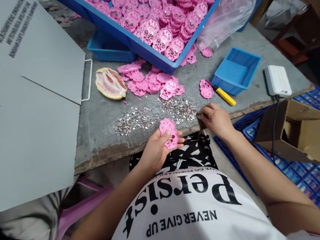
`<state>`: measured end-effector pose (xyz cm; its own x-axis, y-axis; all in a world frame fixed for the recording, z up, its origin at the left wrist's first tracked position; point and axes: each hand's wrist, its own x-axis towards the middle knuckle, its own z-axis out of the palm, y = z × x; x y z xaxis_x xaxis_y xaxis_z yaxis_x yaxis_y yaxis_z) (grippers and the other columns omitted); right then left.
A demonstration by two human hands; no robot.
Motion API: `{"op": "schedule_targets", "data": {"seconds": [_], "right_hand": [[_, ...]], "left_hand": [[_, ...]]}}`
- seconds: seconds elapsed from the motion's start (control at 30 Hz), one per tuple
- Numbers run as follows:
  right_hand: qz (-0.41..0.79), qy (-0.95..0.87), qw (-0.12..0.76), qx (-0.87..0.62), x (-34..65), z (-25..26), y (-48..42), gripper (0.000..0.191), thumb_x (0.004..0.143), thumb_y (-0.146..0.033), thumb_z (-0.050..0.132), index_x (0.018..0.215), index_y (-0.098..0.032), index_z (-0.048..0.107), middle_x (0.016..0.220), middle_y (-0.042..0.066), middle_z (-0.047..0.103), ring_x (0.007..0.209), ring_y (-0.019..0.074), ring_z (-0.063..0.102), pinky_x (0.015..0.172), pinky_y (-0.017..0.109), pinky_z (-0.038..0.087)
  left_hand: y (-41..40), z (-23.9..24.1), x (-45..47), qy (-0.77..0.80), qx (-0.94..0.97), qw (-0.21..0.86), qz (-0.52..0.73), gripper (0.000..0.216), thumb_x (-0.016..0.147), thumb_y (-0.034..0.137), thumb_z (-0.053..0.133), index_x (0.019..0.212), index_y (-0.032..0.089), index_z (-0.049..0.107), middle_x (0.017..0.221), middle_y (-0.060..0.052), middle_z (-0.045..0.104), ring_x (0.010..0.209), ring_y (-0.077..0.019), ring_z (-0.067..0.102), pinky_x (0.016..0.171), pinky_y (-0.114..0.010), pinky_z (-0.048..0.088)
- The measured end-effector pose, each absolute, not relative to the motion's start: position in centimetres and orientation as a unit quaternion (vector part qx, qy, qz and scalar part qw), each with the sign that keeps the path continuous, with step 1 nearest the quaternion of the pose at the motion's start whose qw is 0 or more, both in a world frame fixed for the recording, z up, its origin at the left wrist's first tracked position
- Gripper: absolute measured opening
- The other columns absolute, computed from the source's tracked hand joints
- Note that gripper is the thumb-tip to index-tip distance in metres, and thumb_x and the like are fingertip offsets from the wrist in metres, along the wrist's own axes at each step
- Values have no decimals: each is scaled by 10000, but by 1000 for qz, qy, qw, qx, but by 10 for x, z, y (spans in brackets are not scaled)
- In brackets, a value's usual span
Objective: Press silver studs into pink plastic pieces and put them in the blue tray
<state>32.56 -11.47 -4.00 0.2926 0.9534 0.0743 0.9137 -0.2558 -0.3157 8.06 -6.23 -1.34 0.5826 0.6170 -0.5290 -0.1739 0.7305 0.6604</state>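
Observation:
In my left hand (157, 148) lies a pink plastic plate (168, 130) with a scalloped edge and small holes, gripped under the thumb near the table's front edge. My right hand (216, 119) rests at the table edge, its fingers pinched together beside a pile of small silvery metal pieces (180, 109). What the pinch holds, if anything, is too small to make out. A second pile of metal pieces (135, 120) spreads to the left. Behind the piles lie several loose pink plastic plates (151, 81). One more pink plate (206, 89) sits by a yellow-handled tool (225, 96).
A large blue crate (151, 54) full of pink plates stands at the back. A small blue tray (232, 72) and a white power bank (278, 80) are on the right. Half a pomelo-like fruit (110, 84) lies left, beside a large grey box (27, 94). An open carton (303, 132) stands lower right.

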Motion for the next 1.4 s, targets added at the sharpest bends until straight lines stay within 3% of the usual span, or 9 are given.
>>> {"op": "schedule_targets", "data": {"seconds": [0.13, 0.23, 0.4, 0.47, 0.6, 0.83, 1.13, 1.27, 1.4], "right_hand": [[59, -613, 75, -784, 323, -34, -108, 151, 931, -217, 560, 922, -194, 709, 1014, 132, 691, 986, 285, 621, 744, 345, 441], [66, -611, 85, -784, 325, -32, -108, 149, 922, -172, 537, 934, -166, 685, 1004, 153, 690, 941, 278, 616, 750, 350, 433], [192, -526, 306, -770, 319, -25, -111, 120, 886, -235, 589, 960, -182, 669, 862, 57, 685, 738, 195, 588, 707, 320, 446], [250, -521, 386, -719, 310, -20, -111, 161, 884, -282, 600, 985, -195, 690, 874, 38, 684, 756, 184, 596, 726, 322, 462], [327, -526, 443, -649, 287, -10, -110, 117, 844, -309, 682, 872, -214, 744, 873, 28, 687, 831, 186, 621, 761, 329, 477], [508, -339, 573, -546, 259, -7, -105, 258, 682, -374, 895, 795, -213, 729, 612, -40, 627, 531, 111, 546, 542, 260, 450], [608, -197, 597, -484, 249, -5, -102, 321, 587, -373, 949, 647, -200, 686, 784, 19, 737, 529, 81, 500, 478, 234, 458], [617, -174, 606, -471, 245, -3, -100, 314, 566, -359, 956, 626, -203, 691, 778, 7, 684, 539, 69, 376, 451, 224, 369], [619, -200, 591, -477, 240, -4, -101, 319, 588, -400, 954, 660, -209, 709, 721, -7, 611, 543, 82, 373, 452, 246, 344]], "left_hand": [[-61, -13, 79, 399, 282, 841, 232, 260, 924, 236, 652, 1154, 133, 587, 1008, -119, 743, 778, -191, 732, 780, -363, 597], [-59, -12, 80, 394, 277, 842, 241, 219, 936, 248, 636, 1118, 142, 577, 986, -107, 733, 769, -185, 719, 746, -346, 588], [-56, -10, 84, 387, 275, 841, 261, 208, 949, 237, 590, 1130, 139, 559, 909, -105, 726, 710, -193, 706, 661, -331, 567], [-55, -10, 86, 383, 270, 842, 268, 199, 964, 262, 564, 1123, 143, 547, 892, -105, 725, 697, -199, 708, 627, -322, 557], [-54, -11, 87, 378, 261, 847, 269, 237, 986, 359, 531, 1096, 149, 535, 874, -109, 725, 654, -197, 697, 573, -310, 543], [-56, -10, 83, 385, 312, 825, 273, 254, 888, 257, 640, 1108, 151, 569, 918, -92, 723, 667, -180, 691, 564, -289, 528], [-57, -5, 81, 394, 330, 810, 282, 246, 866, 264, 659, 1064, 139, 586, 921, -91, 713, 674, -162, 676, 580, -281, 523], [-58, -1, 81, 401, 345, 795, 296, 255, 859, 234, 661, 1077, 133, 577, 925, -86, 717, 674, -153, 671, 584, -278, 525], [-58, 2, 82, 380, 354, 800, 300, 290, 821, 242, 718, 1055, 141, 580, 919, -74, 715, 676, -153, 673, 578, -279, 533]]}}
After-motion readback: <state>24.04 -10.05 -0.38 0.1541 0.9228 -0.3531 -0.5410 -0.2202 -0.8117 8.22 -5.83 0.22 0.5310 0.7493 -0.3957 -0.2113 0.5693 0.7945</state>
